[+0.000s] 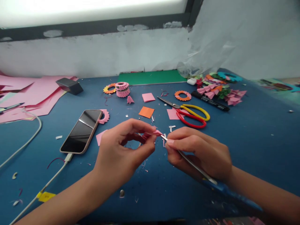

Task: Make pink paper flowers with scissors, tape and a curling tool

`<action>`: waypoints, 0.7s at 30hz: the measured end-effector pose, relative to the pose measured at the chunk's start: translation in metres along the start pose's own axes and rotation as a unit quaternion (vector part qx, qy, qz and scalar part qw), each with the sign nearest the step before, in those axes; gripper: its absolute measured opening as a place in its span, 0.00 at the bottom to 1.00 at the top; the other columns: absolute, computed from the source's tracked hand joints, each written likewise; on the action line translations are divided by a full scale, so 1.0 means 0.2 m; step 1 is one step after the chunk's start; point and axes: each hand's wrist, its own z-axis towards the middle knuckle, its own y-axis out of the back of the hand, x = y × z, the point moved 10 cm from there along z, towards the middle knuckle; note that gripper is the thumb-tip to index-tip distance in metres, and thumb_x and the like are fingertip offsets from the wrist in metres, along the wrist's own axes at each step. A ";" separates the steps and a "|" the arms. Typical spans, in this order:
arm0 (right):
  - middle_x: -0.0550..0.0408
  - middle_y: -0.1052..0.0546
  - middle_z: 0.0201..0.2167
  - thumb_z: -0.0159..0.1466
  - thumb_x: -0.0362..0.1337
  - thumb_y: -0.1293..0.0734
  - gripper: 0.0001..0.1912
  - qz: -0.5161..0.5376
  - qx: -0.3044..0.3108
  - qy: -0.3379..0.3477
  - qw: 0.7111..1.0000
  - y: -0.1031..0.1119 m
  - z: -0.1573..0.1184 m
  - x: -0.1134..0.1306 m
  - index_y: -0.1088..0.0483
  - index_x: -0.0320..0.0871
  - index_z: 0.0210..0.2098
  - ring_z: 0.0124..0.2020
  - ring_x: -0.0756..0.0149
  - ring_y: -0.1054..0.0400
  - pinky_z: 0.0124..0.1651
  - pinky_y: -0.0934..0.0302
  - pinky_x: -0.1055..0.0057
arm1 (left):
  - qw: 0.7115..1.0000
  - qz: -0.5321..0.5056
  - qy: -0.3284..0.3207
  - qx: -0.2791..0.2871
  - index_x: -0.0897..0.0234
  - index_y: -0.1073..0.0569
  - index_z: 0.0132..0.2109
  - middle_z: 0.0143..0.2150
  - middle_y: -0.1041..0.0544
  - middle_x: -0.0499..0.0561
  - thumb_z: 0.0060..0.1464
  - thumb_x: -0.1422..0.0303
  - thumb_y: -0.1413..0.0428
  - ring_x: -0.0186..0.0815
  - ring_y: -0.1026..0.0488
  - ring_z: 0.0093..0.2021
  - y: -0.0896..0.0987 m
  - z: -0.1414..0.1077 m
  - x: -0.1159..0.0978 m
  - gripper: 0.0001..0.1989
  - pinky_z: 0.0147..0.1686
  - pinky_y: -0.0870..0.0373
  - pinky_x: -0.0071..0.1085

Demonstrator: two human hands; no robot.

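Note:
My left hand point(124, 150) pinches a small folded piece of pink paper point(156, 133) between thumb and fingertips. Close beside it, my right hand point(201, 151) grips a thin metal rod with a blue handle point(195, 168) much like a pen. The rod's tip meets the right end of the pink paper; whether it goes inside a fold I cannot tell. Just beyond the hands lie an orange paper square point(146, 112), a pink paper square point(148, 97) and scissors point(187, 112) with red and yellow handles. The fingers partly hide the folded paper.
A phone point(82, 131) with a white cable point(55, 172) lies at left, below a dark block point(69, 86) and pink sheets point(35, 97). Paper rings are stacked point(122, 89) at the back. Folded paper pieces point(211, 90) and a black marker point(211, 101) sit at right. Scraps litter the blue table.

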 end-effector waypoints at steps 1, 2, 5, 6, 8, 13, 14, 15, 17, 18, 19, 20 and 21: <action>0.58 0.27 0.25 0.56 0.23 0.37 0.08 0.002 0.001 0.001 1.000 0.00 0.00 0.00 0.36 0.43 0.29 0.24 0.76 0.33 0.26 0.35 0.81 | 1.000 -0.001 -0.001 0.001 0.62 0.26 0.31 0.30 0.21 0.45 0.45 0.76 0.38 0.29 0.23 0.31 0.00 0.00 0.00 0.06 0.30 0.24 0.19; 0.58 0.27 0.25 0.56 0.23 0.37 0.08 0.002 0.005 -0.001 1.000 0.00 0.00 0.00 0.36 0.43 0.29 0.25 0.76 0.33 0.26 0.35 0.81 | 1.000 -0.002 0.000 0.004 0.62 0.26 0.31 0.30 0.21 0.45 0.45 0.76 0.39 0.29 0.23 0.31 0.00 0.00 0.00 0.06 0.30 0.24 0.19; 0.58 0.26 0.25 0.56 0.23 0.36 0.09 0.000 0.027 -0.015 1.000 0.00 0.01 0.00 0.36 0.44 0.29 0.25 0.76 0.32 0.27 0.35 0.81 | 1.000 -0.006 -0.001 0.010 0.62 0.25 0.32 0.30 0.21 0.44 0.46 0.76 0.39 0.29 0.23 0.31 -0.01 0.00 0.01 0.06 0.30 0.24 0.19; 0.57 0.26 0.25 0.56 0.23 0.36 0.10 -0.002 0.032 -0.015 0.999 0.00 0.02 0.01 0.36 0.44 0.29 0.25 0.76 0.31 0.27 0.35 0.81 | 1.000 -0.006 -0.001 0.011 0.62 0.25 0.32 0.30 0.21 0.45 0.46 0.76 0.39 0.29 0.23 0.31 -0.01 0.00 0.01 0.06 0.30 0.24 0.19; 0.56 0.26 0.24 0.55 0.21 0.36 0.10 -0.006 0.030 -0.008 1.000 0.01 0.02 0.02 0.36 0.43 0.28 0.25 0.75 0.31 0.27 0.35 0.82 | 1.000 -0.003 -0.001 0.011 0.62 0.25 0.32 0.31 0.21 0.45 0.46 0.76 0.39 0.30 0.23 0.32 -0.01 0.00 0.01 0.06 0.31 0.24 0.20; 0.56 0.27 0.22 0.54 0.20 0.36 0.11 -0.026 0.006 -0.003 1.000 0.03 0.02 0.02 0.36 0.41 0.27 0.25 0.77 0.33 0.29 0.37 0.83 | 1.000 -0.003 -0.004 -0.002 0.62 0.26 0.32 0.31 0.21 0.45 0.46 0.76 0.39 0.31 0.23 0.33 0.00 0.00 0.00 0.06 0.31 0.24 0.20; 0.56 0.27 0.22 0.54 0.20 0.36 0.11 -0.027 0.007 -0.004 1.000 0.02 0.02 0.02 0.36 0.41 0.26 0.25 0.77 0.34 0.29 0.38 0.82 | 1.000 -0.003 -0.004 -0.002 0.62 0.26 0.32 0.31 0.21 0.45 0.46 0.76 0.39 0.30 0.23 0.33 0.00 0.00 0.00 0.06 0.31 0.24 0.20; 0.56 0.27 0.22 0.54 0.20 0.36 0.11 -0.024 0.011 -0.004 1.000 0.02 0.02 0.02 0.37 0.41 0.26 0.25 0.77 0.34 0.28 0.38 0.82 | 1.000 -0.001 -0.004 -0.001 0.62 0.26 0.32 0.31 0.21 0.45 0.45 0.76 0.39 0.30 0.23 0.33 0.00 0.00 0.00 0.06 0.31 0.24 0.20; 0.57 0.27 0.22 0.54 0.20 0.36 0.10 -0.019 0.011 -0.003 1.000 0.01 0.02 0.01 0.37 0.41 0.26 0.24 0.77 0.34 0.27 0.38 0.83 | 1.000 0.003 -0.007 -0.001 0.62 0.26 0.32 0.31 0.21 0.44 0.45 0.76 0.38 0.29 0.23 0.33 0.00 0.00 -0.01 0.07 0.32 0.24 0.19; 0.57 0.28 0.23 0.54 0.21 0.36 0.10 -0.018 0.009 -0.002 1.000 0.01 0.01 0.01 0.37 0.42 0.26 0.24 0.78 0.34 0.28 0.38 0.83 | 1.000 0.003 -0.009 0.000 0.62 0.25 0.32 0.31 0.21 0.44 0.45 0.76 0.38 0.29 0.23 0.33 0.00 0.00 -0.01 0.07 0.32 0.24 0.19; 0.58 0.28 0.23 0.53 0.21 0.36 0.10 -0.020 0.004 -0.001 1.000 0.01 0.01 0.01 0.37 0.42 0.26 0.24 0.78 0.34 0.28 0.37 0.83 | 1.000 0.004 -0.013 -0.001 0.62 0.25 0.32 0.31 0.21 0.44 0.45 0.77 0.38 0.29 0.23 0.33 0.00 0.00 -0.01 0.07 0.32 0.24 0.19; 0.58 0.28 0.23 0.53 0.22 0.37 0.10 -0.023 -0.003 0.002 1.000 0.01 0.01 0.01 0.37 0.42 0.27 0.24 0.78 0.34 0.28 0.37 0.82 | 1.000 0.004 -0.018 -0.002 0.61 0.25 0.32 0.31 0.21 0.44 0.45 0.77 0.38 0.29 0.23 0.32 0.01 0.00 -0.01 0.07 0.32 0.25 0.19; 0.59 0.28 0.22 0.53 0.22 0.37 0.10 -0.026 -0.008 0.004 1.000 0.02 0.01 0.01 0.38 0.43 0.27 0.24 0.77 0.34 0.28 0.36 0.82 | 1.000 0.004 -0.023 -0.004 0.61 0.25 0.32 0.31 0.21 0.43 0.45 0.77 0.38 0.28 0.23 0.32 0.01 0.00 -0.01 0.07 0.32 0.25 0.19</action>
